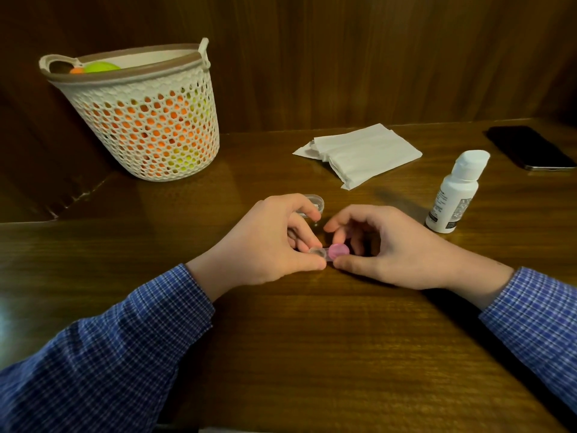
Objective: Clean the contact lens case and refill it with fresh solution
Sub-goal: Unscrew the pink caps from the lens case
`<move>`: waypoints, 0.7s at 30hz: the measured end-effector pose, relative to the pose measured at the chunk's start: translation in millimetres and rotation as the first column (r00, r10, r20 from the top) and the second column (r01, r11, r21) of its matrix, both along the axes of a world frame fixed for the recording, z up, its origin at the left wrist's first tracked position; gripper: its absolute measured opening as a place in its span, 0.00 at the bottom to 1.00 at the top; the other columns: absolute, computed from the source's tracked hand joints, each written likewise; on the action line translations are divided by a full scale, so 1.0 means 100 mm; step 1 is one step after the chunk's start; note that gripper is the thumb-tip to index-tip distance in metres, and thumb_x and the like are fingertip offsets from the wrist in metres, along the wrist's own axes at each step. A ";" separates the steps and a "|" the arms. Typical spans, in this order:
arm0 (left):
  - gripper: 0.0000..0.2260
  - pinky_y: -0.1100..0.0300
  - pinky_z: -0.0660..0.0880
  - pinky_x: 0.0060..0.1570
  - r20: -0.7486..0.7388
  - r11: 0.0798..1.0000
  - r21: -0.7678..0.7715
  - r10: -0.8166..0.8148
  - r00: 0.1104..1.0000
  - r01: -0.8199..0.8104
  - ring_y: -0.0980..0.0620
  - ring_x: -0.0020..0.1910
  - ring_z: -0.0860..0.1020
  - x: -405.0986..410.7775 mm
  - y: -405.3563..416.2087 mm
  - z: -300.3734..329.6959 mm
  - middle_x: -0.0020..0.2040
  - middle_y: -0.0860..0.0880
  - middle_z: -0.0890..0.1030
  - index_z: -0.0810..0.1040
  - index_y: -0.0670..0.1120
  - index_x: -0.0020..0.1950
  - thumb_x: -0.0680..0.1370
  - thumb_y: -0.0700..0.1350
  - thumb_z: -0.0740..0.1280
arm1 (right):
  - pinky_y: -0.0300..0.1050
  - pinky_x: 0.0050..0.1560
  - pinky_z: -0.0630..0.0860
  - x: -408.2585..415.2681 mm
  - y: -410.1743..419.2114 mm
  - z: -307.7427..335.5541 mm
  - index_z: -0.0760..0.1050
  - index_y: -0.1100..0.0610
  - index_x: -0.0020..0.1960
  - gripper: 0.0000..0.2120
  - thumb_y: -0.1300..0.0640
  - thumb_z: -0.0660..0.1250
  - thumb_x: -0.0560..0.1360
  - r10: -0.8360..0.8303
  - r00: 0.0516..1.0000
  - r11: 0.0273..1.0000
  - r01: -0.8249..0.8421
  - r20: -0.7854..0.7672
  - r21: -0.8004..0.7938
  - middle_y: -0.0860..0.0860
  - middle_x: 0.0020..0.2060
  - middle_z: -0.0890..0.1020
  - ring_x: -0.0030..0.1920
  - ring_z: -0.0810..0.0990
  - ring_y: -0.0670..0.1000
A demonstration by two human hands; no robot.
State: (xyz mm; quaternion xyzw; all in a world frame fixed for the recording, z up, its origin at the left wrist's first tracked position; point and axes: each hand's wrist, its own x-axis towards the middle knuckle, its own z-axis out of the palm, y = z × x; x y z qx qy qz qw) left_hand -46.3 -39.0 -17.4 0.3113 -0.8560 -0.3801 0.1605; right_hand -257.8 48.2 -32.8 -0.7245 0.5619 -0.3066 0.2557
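Pink cap point(338, 250) marks the right well of the contact lens case point(327, 254), which sits low over the wooden table point(312, 339) between both hands; whether it touches the surface cannot be told. Long axis runs left-right, so each hand owns 1 end. Left hand point(265, 242) pinches the clear end point(317, 252) between thumb and curled fingers; right hand point(384, 245) has thumb and curled fingers closed around the pink cap. Neither hand is nearer: the case is centred, with both grips already on. A clear lid-like piece point(313, 204) lies just beyond the left hand's knuckles, possibly the other cap, not certain. Solution bottle point(454, 195) stands upright, cap on, to the right, so the right hand is nearer to it. Folded tissues point(359, 151) lie further back. Likely step: unscrewing the pink cap, left hand bracing.
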 end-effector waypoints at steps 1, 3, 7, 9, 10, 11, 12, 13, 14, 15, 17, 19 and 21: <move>0.29 0.67 0.82 0.44 0.000 1.000 0.000 -0.002 1.000 0.002 0.58 0.43 0.86 0.00 0.00 0.00 0.45 0.59 0.87 0.76 0.50 0.67 0.70 0.44 0.83 | 0.44 0.45 0.81 -0.01 0.00 0.00 0.78 0.46 0.62 0.19 0.53 0.78 0.73 0.013 1.000 1.000 -0.013 0.013 0.000 0.43 0.46 0.84 0.42 0.81 0.45; 0.29 0.69 0.81 0.44 0.003 1.000 -0.001 -0.005 1.000 0.005 0.59 0.43 0.86 0.00 0.00 0.00 0.45 0.60 0.87 0.76 0.51 0.67 0.69 0.44 0.83 | 0.46 0.47 0.81 -0.03 0.00 0.01 0.78 0.47 0.62 0.19 0.55 0.78 0.73 0.035 0.999 0.999 -0.035 0.034 0.000 0.43 0.47 0.85 0.43 0.81 0.46; 0.29 0.70 0.80 0.43 0.006 1.000 -0.005 0.000 1.000 0.000 0.60 0.44 0.86 0.00 0.01 0.00 0.46 0.60 0.87 0.76 0.52 0.67 0.69 0.45 0.82 | 0.47 0.50 0.82 -0.05 0.01 0.04 0.78 0.47 0.63 0.18 0.57 0.76 0.75 0.061 0.994 0.998 -0.062 0.089 0.005 0.45 0.48 0.85 0.44 0.82 0.49; 0.28 0.69 0.81 0.43 0.001 1.000 -0.006 0.001 1.000 -0.001 0.59 0.43 0.86 0.00 0.01 0.00 0.46 0.60 0.87 0.76 0.52 0.67 0.70 0.44 0.82 | 0.49 0.54 0.82 -0.08 0.01 0.05 0.78 0.47 0.64 0.18 0.57 0.74 0.76 0.045 0.989 0.999 -0.045 0.137 -0.002 0.46 0.48 0.85 0.46 0.83 0.50; 0.28 0.69 0.81 0.43 0.000 1.000 -0.006 0.003 1.000 -0.003 0.59 0.43 0.86 0.00 0.01 0.00 0.46 0.60 0.87 0.76 0.52 0.67 0.70 0.44 0.82 | 0.51 0.55 0.82 -0.10 0.01 0.06 0.79 0.46 0.64 0.17 0.57 0.73 0.77 0.028 0.988 1.000 -0.027 0.149 -0.004 0.46 0.48 0.85 0.47 0.84 0.51; 0.28 0.69 0.80 0.43 -0.001 1.000 -0.007 0.005 1.000 -0.005 0.59 0.43 0.86 0.00 0.01 0.00 0.46 0.60 0.87 0.76 0.52 0.67 0.70 0.45 0.82 | 0.52 0.56 0.82 -0.12 0.01 0.08 0.79 0.46 0.64 0.16 0.56 0.72 0.77 0.010 0.988 1.000 -0.010 0.156 -0.005 0.47 0.49 0.85 0.48 0.84 0.51; 0.28 0.70 0.80 0.43 -0.001 1.000 -0.010 0.006 1.000 -0.006 0.60 0.43 0.86 0.00 0.01 -0.01 0.46 0.60 0.87 0.76 0.52 0.67 0.70 0.45 0.82 | 0.54 0.57 0.82 -0.13 0.01 0.09 0.80 0.47 0.63 0.15 0.54 0.72 0.77 -0.006 0.986 1.000 0.007 0.167 -0.004 0.48 0.49 0.85 0.49 0.85 0.51; 0.28 0.70 0.80 0.43 -0.002 1.000 -0.011 0.008 1.000 -0.008 0.60 0.43 0.86 0.00 0.02 -0.01 0.46 0.60 0.87 0.76 0.52 0.67 0.70 0.45 0.82 | 0.56 0.56 0.82 -0.14 0.02 0.09 0.81 0.48 0.62 0.14 0.53 0.71 0.76 -0.023 0.983 1.000 0.024 0.182 -0.004 0.49 0.50 0.85 0.50 0.86 0.52; 0.29 0.70 0.80 0.43 -0.004 1.000 -0.011 0.009 1.000 -0.009 0.60 0.43 0.86 0.00 0.02 -0.01 0.46 0.60 0.87 0.76 0.52 0.67 0.70 0.45 0.82 | 0.57 0.56 0.83 -0.14 0.03 0.10 0.82 0.49 0.60 0.14 0.52 0.71 0.75 -0.042 0.980 0.999 0.044 0.195 -0.006 0.49 0.50 0.85 0.51 0.86 0.52; 0.29 0.70 0.80 0.43 -0.006 1.000 -0.010 0.010 1.000 -0.010 0.60 0.43 0.86 0.00 0.02 -0.01 0.46 0.59 0.87 0.76 0.52 0.68 0.70 0.44 0.82 | 0.57 0.56 0.83 -0.15 0.04 0.11 0.82 0.51 0.57 0.12 0.52 0.72 0.74 -0.062 0.978 0.998 0.066 0.199 -0.012 0.48 0.49 0.86 0.51 0.86 0.51; 0.29 0.70 0.80 0.43 -0.012 1.000 -0.015 0.013 1.000 -0.013 0.60 0.43 0.86 0.00 0.02 -0.01 0.46 0.58 0.87 0.76 0.52 0.68 0.70 0.44 0.82 | 0.55 0.54 0.84 -0.17 0.05 0.10 0.82 0.53 0.52 0.09 0.56 0.74 0.73 -0.105 0.978 0.993 0.111 0.179 -0.025 0.46 0.47 0.85 0.50 0.86 0.49; 0.29 0.70 0.80 0.43 -0.019 1.000 -0.024 0.012 1.000 -0.013 0.60 0.43 0.86 0.01 0.03 -0.01 0.46 0.57 0.87 0.76 0.51 0.68 0.70 0.44 0.82 | 0.52 0.54 0.84 -0.17 0.07 0.10 0.82 0.52 0.49 0.07 0.58 0.76 0.72 -0.151 0.980 0.987 0.157 0.129 -0.034 0.45 0.46 0.85 0.49 0.85 0.47; 0.28 0.70 0.80 0.43 -0.020 0.999 -0.033 0.011 1.000 -0.012 0.60 0.44 0.85 0.00 0.04 -0.02 0.46 0.57 0.87 0.76 0.51 0.68 0.70 0.44 0.82 | 0.47 0.52 0.83 -0.17 0.08 0.10 0.82 0.47 0.47 0.07 0.54 0.77 0.70 -0.185 0.982 0.979 0.187 0.032 -0.081 0.43 0.45 0.85 0.49 0.84 0.44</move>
